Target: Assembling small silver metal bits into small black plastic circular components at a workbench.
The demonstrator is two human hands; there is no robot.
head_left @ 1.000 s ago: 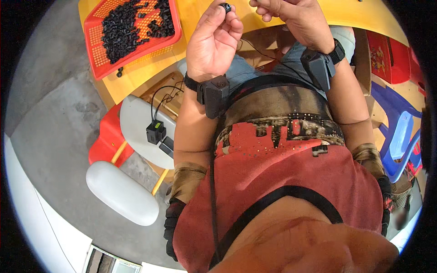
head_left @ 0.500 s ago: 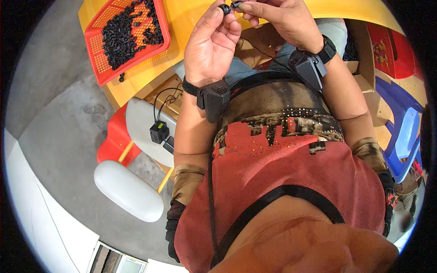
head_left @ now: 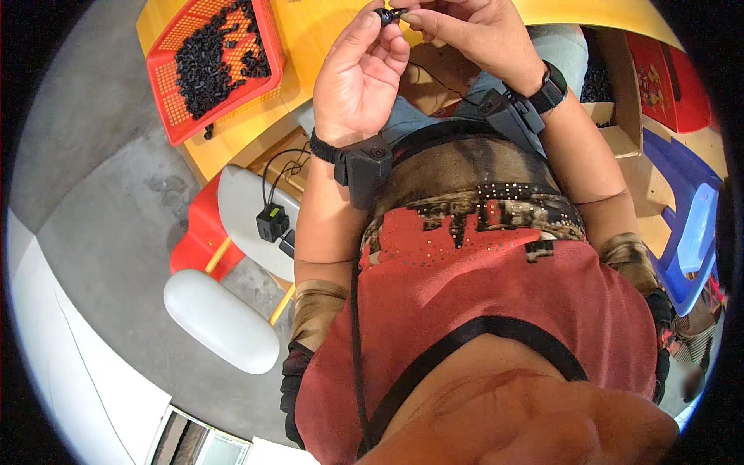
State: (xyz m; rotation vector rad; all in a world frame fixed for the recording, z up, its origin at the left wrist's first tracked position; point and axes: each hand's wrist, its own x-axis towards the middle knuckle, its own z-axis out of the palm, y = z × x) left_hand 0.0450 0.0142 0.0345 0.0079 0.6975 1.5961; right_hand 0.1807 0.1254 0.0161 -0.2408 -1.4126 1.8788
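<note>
Bright, even light — sharp centre, edges warped.

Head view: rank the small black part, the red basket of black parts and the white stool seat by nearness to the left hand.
1. Small black part: pinched at the left hand's fingertips, top centre.
2. Red basket: on the yellow table, to the hand's left.
3. White stool seat: down on the floor, lower left.

Both hands raised together, left hand [head_left: 358, 81] palm-up, right hand [head_left: 474, 32] fingertips pinched
</note>
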